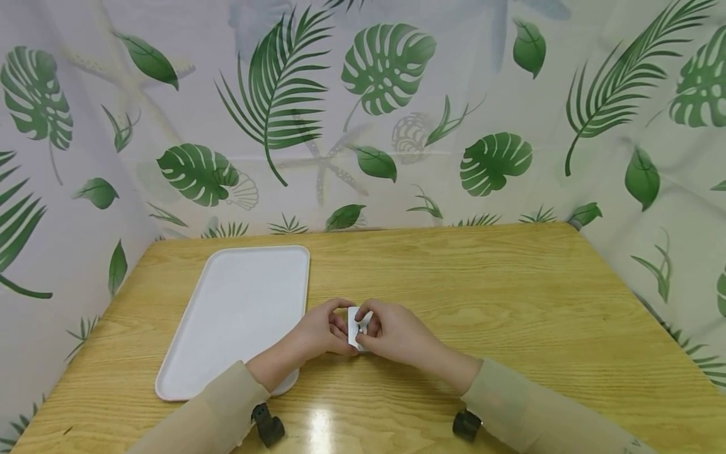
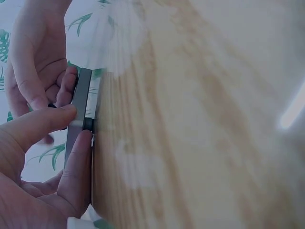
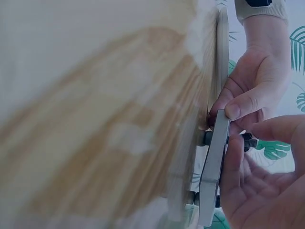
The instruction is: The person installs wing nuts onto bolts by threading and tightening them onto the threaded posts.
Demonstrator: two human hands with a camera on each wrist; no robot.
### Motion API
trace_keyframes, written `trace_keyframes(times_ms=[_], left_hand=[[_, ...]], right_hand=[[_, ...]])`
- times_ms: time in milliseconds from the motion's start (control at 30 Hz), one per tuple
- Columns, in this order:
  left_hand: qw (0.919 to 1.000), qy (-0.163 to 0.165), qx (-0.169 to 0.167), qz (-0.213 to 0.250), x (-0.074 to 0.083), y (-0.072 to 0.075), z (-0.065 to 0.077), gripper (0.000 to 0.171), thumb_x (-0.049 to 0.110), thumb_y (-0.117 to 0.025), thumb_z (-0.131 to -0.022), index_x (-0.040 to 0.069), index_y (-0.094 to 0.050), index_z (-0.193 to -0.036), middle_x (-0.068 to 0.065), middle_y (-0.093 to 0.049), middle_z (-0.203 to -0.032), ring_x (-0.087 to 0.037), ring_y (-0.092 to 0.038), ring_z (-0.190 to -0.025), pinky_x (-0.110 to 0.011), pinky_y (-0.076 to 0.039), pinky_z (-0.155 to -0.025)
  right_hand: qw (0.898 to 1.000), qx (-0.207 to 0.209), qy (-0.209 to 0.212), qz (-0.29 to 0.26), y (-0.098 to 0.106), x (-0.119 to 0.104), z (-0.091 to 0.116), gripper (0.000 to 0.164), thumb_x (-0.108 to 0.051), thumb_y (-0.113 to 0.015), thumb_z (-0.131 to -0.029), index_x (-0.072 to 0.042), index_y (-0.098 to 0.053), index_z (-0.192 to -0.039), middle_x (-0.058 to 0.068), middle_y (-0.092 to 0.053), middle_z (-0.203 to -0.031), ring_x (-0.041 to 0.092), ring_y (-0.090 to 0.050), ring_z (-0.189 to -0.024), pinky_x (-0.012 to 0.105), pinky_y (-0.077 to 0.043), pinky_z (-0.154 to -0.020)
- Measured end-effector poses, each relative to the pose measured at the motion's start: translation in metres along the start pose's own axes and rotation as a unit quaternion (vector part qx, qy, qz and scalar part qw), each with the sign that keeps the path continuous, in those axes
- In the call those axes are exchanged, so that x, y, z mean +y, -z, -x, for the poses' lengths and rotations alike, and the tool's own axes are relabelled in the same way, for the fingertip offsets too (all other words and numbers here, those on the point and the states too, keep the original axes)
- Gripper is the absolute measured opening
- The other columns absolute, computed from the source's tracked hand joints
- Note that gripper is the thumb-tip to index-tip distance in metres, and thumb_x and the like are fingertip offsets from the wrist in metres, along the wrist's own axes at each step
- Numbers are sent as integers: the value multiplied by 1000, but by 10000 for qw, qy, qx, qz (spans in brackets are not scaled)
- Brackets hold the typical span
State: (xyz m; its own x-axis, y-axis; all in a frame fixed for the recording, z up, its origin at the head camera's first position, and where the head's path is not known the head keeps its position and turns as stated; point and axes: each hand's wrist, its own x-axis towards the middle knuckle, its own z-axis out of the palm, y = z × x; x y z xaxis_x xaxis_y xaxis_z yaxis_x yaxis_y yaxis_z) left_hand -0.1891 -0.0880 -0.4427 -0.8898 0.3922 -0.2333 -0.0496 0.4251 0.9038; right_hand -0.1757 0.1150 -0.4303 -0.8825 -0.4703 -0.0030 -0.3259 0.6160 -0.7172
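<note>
A small flat metal plate (image 1: 352,328) is between the two hands, just right of the tray. My left hand (image 1: 319,330) grips it by its edges, with the thumb on one side and fingers on the other. Over its upper face, my right hand (image 1: 399,333) pinches a small threaded bolt (image 3: 252,143) with thumb and index finger. Short dark feet (image 3: 208,138) under the plate (image 3: 216,164) hold it slightly off the table in the right wrist view. From the left wrist, the plate (image 2: 83,93) shows edge-on, and the right hand's fingertips partly hide the bolt.
A white rectangular tray (image 1: 238,309) lies on the left part of the wooden table (image 1: 482,284), close to the left forearm. Leaf-patterned cloth (image 1: 420,126) stands behind the table and along its sides.
</note>
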Motion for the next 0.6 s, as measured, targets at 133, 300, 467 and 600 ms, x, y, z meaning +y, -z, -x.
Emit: trace_keyframes(times_ms=[133, 300, 467, 600], left_hand=[[10000, 5, -32, -3, -1, 0, 1, 84, -9, -87, -78, 1, -49, -152, -8, -66, -95, -10, -67, -76, -24, -57, -72], [10000, 25, 8, 4, -2, 1, 1, 85, -9, -88, -78, 1, -49, -153, -9, -66, -96, -9, -67, -77, -24, -57, -72], [10000, -30, 20, 47, -1, 0, 0, 85, -10, -87, -77, 1, -49, -153, -10, -68, -96, -10, -68, -77, -25, -59, -73], [9999, -34, 15, 122, 0, 1, 0, 85, -11, -87, -77, 1, -50, -152, -10, -68, -95, -10, -68, -75, -25, -58, -72]], right_hand=[[9991, -218, 344, -148, 0, 4, -1, 24, -2, -69, -91, -5, -71, -115, -1, -66, -79, 4, -54, -63, 19, -45, -61], [9982, -315, 358, -375, 1, 6, -2, 17, -3, -71, -92, -5, -73, -108, 1, -68, -80, 4, -55, -65, 19, -47, -62], [9981, -252, 95, -552, 2, 4, -1, 13, -12, -77, -94, -5, -70, -103, 3, -69, -83, 7, -58, -71, 21, -50, -65], [9987, -145, -148, -473, 2, 0, -1, 14, -15, -78, -95, -6, -68, -94, 2, -68, -80, 8, -57, -68, 22, -48, -61]])
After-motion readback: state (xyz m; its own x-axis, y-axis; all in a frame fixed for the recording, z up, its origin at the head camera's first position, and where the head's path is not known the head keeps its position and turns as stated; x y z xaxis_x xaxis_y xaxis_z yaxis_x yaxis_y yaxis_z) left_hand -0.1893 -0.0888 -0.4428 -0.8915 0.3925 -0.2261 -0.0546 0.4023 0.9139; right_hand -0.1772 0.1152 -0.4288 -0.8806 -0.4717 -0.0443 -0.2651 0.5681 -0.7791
